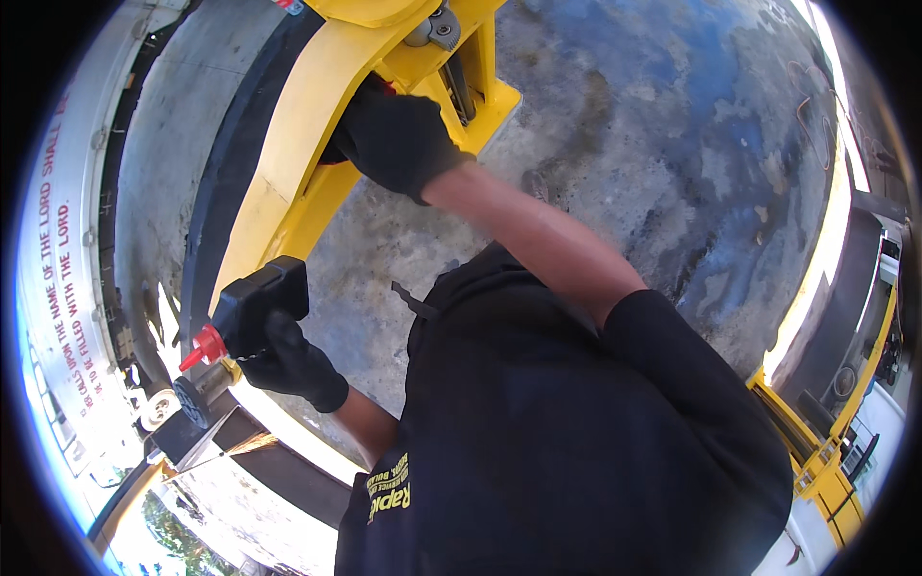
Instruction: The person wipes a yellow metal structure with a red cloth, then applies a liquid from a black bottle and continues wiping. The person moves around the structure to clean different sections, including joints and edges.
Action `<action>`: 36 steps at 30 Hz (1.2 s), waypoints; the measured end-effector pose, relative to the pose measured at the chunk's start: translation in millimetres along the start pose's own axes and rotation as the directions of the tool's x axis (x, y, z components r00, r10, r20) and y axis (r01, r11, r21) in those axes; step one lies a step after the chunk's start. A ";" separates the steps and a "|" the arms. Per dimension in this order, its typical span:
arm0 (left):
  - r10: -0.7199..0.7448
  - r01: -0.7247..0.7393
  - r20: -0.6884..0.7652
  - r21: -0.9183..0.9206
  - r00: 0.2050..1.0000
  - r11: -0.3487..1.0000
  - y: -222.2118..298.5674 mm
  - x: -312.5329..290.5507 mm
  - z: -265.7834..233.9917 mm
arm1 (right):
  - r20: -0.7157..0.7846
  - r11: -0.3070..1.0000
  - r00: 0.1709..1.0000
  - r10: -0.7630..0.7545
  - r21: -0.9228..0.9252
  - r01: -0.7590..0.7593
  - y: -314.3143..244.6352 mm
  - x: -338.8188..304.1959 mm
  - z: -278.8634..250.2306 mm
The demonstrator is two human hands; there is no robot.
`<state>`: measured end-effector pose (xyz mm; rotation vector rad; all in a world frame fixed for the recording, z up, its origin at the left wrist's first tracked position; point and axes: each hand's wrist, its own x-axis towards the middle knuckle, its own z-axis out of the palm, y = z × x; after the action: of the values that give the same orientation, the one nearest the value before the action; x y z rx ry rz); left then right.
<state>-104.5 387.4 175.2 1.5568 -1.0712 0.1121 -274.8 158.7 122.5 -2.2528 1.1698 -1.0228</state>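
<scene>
My left hand (293,365), in a black glove, is closed around a black plastic bottle (257,300). The bottle lies tilted, and its red nozzle cap (204,346) points to the lower left. My right hand (399,144), gloved in black too, reaches into the gap of a yellow metal frame (274,192). The frame's edge covers its fingers. Small bits of red show beside that glove, too little to tell what they are. Just above the right hand, a grey metal fitting with a bolt (442,29) sits on the frame.
Stained concrete floor (595,144) spreads to the right and beneath the frame. A white vehicle (67,240) with red lettering stands at far left. Another yellow metal structure (826,470) is at lower right. A thin cable (812,120) lies at the upper right.
</scene>
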 end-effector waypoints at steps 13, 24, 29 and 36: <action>-0.041 0.041 0.033 0.017 0.999 0.999 -15.1 -5.5 0.8 | -0.119 0.980 0.990 -0.070 -0.194 0.046 -29.4 -24.3 11.1; -0.055 0.075 0.140 -0.135 0.989 0.988 -4.9 -4.4 -5.5 | -0.104 0.987 0.988 -0.112 -0.131 0.098 -32.2 -28.5 24.1; 0.003 0.002 0.052 -0.101 0.999 0.995 -0.7 -8.3 -14.5 | -0.073 0.995 0.996 -0.045 -0.095 0.038 8.7 -10.6 -17.0; -0.035 0.031 -0.059 -0.069 0.998 0.997 -0.3 -14.0 -11.8 | -0.129 0.986 0.979 -0.161 -0.060 0.154 -22.7 -34.1 13.5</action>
<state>-106.8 404.9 170.2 1.5006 -0.9916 0.0985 -265.6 199.9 113.6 -2.3792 1.0938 -1.2351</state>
